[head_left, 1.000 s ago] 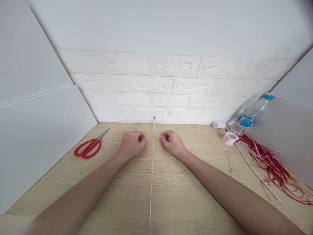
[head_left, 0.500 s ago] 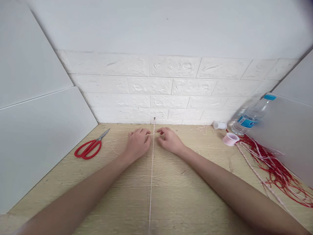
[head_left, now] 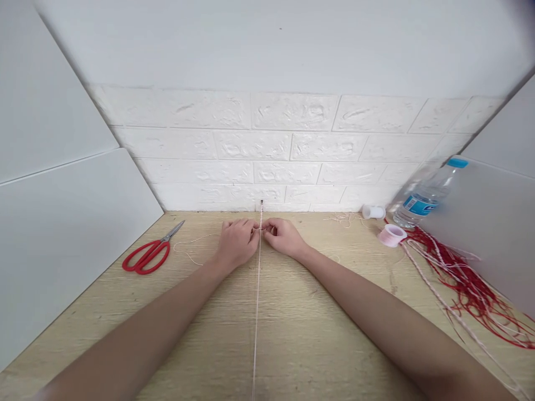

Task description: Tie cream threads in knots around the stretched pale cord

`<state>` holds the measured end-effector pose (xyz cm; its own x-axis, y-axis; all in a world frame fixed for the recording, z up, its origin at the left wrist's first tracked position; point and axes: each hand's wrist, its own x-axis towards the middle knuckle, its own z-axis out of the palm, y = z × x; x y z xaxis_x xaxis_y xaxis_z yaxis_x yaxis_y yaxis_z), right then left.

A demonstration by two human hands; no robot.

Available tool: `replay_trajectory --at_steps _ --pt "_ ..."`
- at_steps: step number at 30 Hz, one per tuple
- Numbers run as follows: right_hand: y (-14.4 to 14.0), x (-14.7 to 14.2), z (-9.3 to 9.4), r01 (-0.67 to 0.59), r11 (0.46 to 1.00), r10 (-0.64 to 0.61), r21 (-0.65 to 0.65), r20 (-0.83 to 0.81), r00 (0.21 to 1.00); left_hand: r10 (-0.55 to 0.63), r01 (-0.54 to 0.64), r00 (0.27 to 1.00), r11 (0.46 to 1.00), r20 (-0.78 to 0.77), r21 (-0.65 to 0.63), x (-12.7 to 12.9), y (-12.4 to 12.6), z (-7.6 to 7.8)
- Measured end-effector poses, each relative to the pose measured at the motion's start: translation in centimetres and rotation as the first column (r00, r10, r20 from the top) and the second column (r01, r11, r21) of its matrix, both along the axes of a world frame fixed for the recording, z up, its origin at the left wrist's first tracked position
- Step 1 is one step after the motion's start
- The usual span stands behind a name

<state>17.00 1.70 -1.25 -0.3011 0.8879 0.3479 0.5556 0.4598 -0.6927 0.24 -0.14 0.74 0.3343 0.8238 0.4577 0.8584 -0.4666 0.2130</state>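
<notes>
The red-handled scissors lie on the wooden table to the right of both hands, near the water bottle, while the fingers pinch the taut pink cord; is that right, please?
Not quite: the head view shows the red-handled scissors on the wooden table left of both hands, far from the clear plastic water bottle. The left hand and right hand do pinch the taut pink cord.

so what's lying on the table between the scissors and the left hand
In the head view, a loose loop of thin pale thread lies on the wood between the red scissors and the left hand; otherwise bare tabletop.
</notes>
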Motion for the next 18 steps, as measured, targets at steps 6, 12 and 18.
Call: replay_trajectory --at_steps 6,12,18 --pt "0.25 -0.13 -0.18 0.035 0.998 -0.038 0.052 0.059 0.998 -0.009 0.011 0.998 0.999 -0.058 0.035 0.18 -0.03 -0.16" --pt "0.58 -0.13 -0.57 0.083 0.992 -0.090 0.094 0.072 0.993 0.005 -0.003 0.999 0.999 -0.052 0.045 0.14 0.14 -0.20" --pt "0.67 -0.26 -0.68 0.161 0.979 -0.177 0.129 0.128 0.976 0.066 -0.062 0.997 0.996 -0.048 0.071 0.08 0.29 -0.13"
